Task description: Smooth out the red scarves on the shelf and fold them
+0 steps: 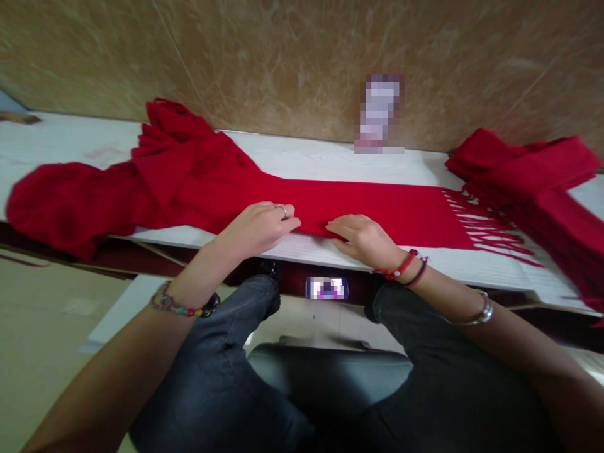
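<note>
A red scarf (396, 211) lies along the white tabletop, flat in the middle and bunched into loose folds at the left. Its fringed end (491, 223) spreads toward the right. My left hand (264, 229) is at the scarf's near edge, fingers curled and pressed together on the cloth; the fingertips are partly hidden. A little to the right, my right hand (363, 239) rests on the same edge. Its fingers stretch over the cloth and the thumb is apart, nearer the table's front.
A second red fringed cloth (528, 170) lies folded at the right. A blurred-out upright item (379, 113) stands against the brown marbled wall (283, 63). Below the table edge a lit phone (326, 288) lies between my knees. A grey stool seat (330, 377) is beneath me.
</note>
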The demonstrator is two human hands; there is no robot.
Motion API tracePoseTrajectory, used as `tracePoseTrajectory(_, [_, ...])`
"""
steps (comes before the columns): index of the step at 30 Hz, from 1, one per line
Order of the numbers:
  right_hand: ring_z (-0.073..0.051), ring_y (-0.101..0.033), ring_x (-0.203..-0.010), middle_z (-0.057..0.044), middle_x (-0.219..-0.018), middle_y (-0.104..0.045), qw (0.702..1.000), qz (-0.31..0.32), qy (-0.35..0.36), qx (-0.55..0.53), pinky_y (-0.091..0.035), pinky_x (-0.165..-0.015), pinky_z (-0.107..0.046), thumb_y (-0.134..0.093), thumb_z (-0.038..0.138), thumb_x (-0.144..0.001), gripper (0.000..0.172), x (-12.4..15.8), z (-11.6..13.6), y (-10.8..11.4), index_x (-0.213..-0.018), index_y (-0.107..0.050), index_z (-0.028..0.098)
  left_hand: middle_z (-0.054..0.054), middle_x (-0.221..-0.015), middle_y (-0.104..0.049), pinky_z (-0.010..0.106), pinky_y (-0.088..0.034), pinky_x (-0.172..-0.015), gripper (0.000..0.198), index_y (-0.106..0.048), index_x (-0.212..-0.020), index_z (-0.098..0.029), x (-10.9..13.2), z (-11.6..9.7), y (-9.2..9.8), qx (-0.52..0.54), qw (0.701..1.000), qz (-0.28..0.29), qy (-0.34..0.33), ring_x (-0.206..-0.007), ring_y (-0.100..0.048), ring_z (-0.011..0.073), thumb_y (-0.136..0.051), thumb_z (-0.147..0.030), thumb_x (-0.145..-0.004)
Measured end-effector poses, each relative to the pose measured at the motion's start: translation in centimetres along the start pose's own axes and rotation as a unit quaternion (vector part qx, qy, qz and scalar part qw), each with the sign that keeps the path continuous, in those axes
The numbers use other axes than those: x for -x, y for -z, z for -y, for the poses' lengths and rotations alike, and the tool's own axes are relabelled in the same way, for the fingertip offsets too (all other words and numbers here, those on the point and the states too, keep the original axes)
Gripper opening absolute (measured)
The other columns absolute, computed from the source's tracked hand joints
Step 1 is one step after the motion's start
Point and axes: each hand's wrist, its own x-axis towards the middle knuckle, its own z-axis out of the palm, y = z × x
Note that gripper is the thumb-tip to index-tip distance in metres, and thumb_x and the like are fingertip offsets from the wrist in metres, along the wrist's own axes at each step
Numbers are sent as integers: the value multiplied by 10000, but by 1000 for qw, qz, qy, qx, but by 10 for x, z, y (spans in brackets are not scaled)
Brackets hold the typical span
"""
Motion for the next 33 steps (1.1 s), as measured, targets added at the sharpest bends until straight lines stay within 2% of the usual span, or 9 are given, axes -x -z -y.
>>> tracePoseTrajectory(4, [-217, -609, -965, -124, -1024, -675, 999, 23, 20, 36, -475, -834, -377, -392, 171, -896, 300, 0, 3, 3, -1005, -666, 115, 59, -876, -623, 307, -445, -739, 278, -654, -930, -188, -1, -1, 0, -14, 1000, 8, -9, -810, -590, 179, -384, -169, -864])
tracePoseTrajectory(10, [-208, -596, -1016, -120, -1086, -658, 999, 23, 27, 39, -487, -847, -366, -411, 160, -892, 290, 3, 3, 4, -1055, -646, 122, 44, -985, -634, 292, -430, -794, 353, -631, -1047, -228, -2, -1, -2, 74, 994, 75, -20, -889, -591, 170, -397, -122, -805])
tracePoseTrajectory(13, [-206, -590, -1033, -130, -1099, -650, 998, 19, 32, 49, -484, -875, -367, -416, 154, -891, 284, 6, 3, 7, -1055, -643, 111, 49, -1045, -631, 286, -432, -810, 337, -605, -1107, -222, -3, 1, -3, 107, 991, 84, -17, -931, -590, 175, -402, -214, -837])
tracePoseTrajectory(17, [-214, -613, -968, -144, -1056, -657, 993, 38, 13, 114, -506, -829, -371, -425, 122, -882, 262, 18, 4, 18, -1017, -648, 105, 37, -1043, -651, 282, -432, -833, 368, -616, -1066, -220, -14, 7, -9, 159, 986, 56, -10, -956, -588, 172, -316, -369, -913])
tracePoseTrajectory(20, [-216, -618, -929, -144, -1055, -653, 982, 57, 12, 181, -518, -779, -347, -445, 68, -855, 258, 32, 4, 28, -1033, -630, 94, 47, -1079, -638, 271, -408, -883, 375, -615, -1073, -201, -35, 12, -17, 173, 984, 32, -18, -988, -573, 160, -307, -353, -925])
tracePoseTrajectory(23, [-213, -615, -898, -140, -1036, -652, 972, 63, 12, 225, -518, -738, -321, -453, 33, -832, 261, 44, 4, 35, -1020, -623, 93, 73, -1199, -571, 282, -364, -949, 400, -564, -1181, -192, -62, 16, -24, 170, 985, 13, -11, -1075, -527, 168, -327, -386, -923])
tracePoseTrajectory(26, [-207, -611, -855, -134, -983, -658, 966, 63, -4, 251, -508, -704, -305, -444, 20, -825, 253, 50, 4, 38, -977, -628, 105, 71, -1294, -499, 290, -343, -971, 451, -482, -1279, -228, -92, 18, -28, 177, 984, 32, -2, -1135, -486, 174, -307, -440, -923])
tracePoseTrajectory(28, [-208, -607, -826, -133, -945, -658, 964, 64, -14, 258, -498, -686, -305, -444, 16, -823, 240, 50, 5, 37, -945, -630, 106, 75, -1291, -496, 288, -352, -960, 461, -480, -1282, -229, -112, 17, -28, 175, 983, 52, -5, -1121, -497, 177, -274, -441, -929])
tracePoseTrajectory(33, [-205, -587, -767, -115, -880, -649, 962, 74, -33, 262, -454, -647, -311, -461, 34, -828, 201, 45, 8, 33, -902, -630, 113, 135, -1236, -524, 310, -382, -917, 462, -511, -1248, -145, -158, 14, -26, 149, 986, 71, 22, -1084, -520, 224, -334, -398, -903])
